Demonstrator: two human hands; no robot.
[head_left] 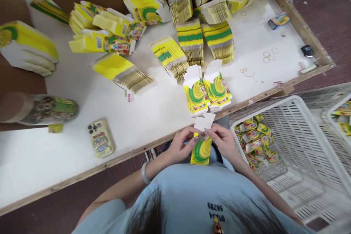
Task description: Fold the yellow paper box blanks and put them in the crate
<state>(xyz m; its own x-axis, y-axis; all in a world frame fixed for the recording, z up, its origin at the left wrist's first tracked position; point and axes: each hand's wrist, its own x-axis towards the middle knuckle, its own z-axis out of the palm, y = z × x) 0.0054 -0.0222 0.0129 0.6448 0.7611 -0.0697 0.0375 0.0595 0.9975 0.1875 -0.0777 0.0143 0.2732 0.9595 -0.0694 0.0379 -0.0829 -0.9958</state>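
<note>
The table (142, 117) took up most of my view, a white board with a bare wooden edge, and it was crowded along the far side with stacks of flat cartons (192, 40) in yellow and green. To my right stood a white crate (307, 142) with slotted walls, and a heap of finished boxes (256, 140) lay in its near corner. A phone (100, 138) in a patterned case sat near the table's front edge, and a few rubber bands (267, 56) lay loose further back.

Closest to me, a short pile of cartons (207, 93) stood just at the table edge, some corners already hanging past it. I judged that pile the likeliest to go: a nudge from a wrist would have tipped it off the table.

Below the edge, over my lap, I held one small box (202, 149) between both hands. My left hand (179, 146) had its grip closed on the box's left side, and my right hand (223, 140) pinched the white top flap (204, 121), fingers curled tight. The flap stood open and upright. I thought the thin card could crease or tear if the pinch pulled sideways, and a skewed fold could have left the box unable to close.
</note>
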